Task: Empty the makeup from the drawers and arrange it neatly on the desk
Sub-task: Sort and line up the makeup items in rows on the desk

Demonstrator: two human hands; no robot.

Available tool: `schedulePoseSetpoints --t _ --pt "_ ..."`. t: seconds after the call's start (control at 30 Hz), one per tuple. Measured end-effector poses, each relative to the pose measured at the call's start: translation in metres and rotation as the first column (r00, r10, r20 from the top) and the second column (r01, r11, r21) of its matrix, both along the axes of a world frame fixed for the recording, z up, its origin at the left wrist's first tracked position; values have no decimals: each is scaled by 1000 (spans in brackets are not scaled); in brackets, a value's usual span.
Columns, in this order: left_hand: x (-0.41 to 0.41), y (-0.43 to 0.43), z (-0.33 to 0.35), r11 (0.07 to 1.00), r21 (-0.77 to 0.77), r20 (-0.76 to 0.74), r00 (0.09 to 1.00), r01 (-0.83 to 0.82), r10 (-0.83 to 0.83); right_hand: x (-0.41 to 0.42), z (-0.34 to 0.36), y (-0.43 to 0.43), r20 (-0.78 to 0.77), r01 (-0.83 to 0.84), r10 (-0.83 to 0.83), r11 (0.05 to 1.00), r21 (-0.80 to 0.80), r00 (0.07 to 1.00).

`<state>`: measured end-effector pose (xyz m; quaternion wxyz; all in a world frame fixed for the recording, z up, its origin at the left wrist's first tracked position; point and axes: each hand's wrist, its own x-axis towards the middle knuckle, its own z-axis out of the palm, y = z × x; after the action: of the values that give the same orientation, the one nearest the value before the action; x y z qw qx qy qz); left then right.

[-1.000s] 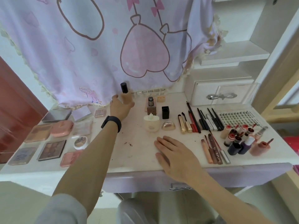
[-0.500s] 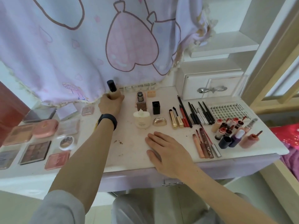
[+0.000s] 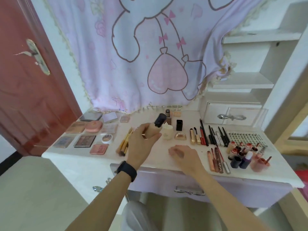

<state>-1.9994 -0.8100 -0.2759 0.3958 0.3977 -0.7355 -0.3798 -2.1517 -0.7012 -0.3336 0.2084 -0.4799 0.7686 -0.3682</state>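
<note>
My left hand [image 3: 141, 142] grips a beige foundation bottle [image 3: 156, 127] with a black cap, tilted above the middle of the white desk [image 3: 158, 157]. My right hand [image 3: 183, 155] hovers low over the desk's front, fingers loosely curled, holding nothing. Brushes [image 3: 125, 144] lie just left of my left hand. Palettes and compacts [image 3: 83, 135] are laid out on the left. A cream jar [image 3: 167, 133], a black lipstick [image 3: 179, 125] and a gold case [image 3: 180, 136] sit in the middle. Pencils and mascaras [image 3: 208, 135] lie in a row to the right.
Lip glosses and small bottles [image 3: 241, 155] crowd the desk's right front, behind them a lash tray [image 3: 245, 137]. A small white drawer unit [image 3: 231, 114] stands at the back right. A pink cloth [image 3: 150, 55] hangs behind. The desk's front drawer [image 3: 190, 191] is closed. A red door [image 3: 30, 80] stands left.
My left hand has drawn the bottle back from the desk's rear toward the middle and tilted it. My right hand has lifted off the desk and its fingers have curled. The view has pulled back.
</note>
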Motion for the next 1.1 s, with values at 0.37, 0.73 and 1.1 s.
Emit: schedulePoseSetpoints --t 0.37,0.73,1.1 --pt "1 62 -38 933 -235 367 914 274 -176 -14 52 62 194 100 -83 992 -78 977" --pt "-10 70 -36 908 -199 411 873 368 -263 -36 57 89 98 -58 56 998 15 994" --pt "-3 58 -26 903 -202 453 854 378 -256 -42 74 79 107 -173 166 983 60 980"
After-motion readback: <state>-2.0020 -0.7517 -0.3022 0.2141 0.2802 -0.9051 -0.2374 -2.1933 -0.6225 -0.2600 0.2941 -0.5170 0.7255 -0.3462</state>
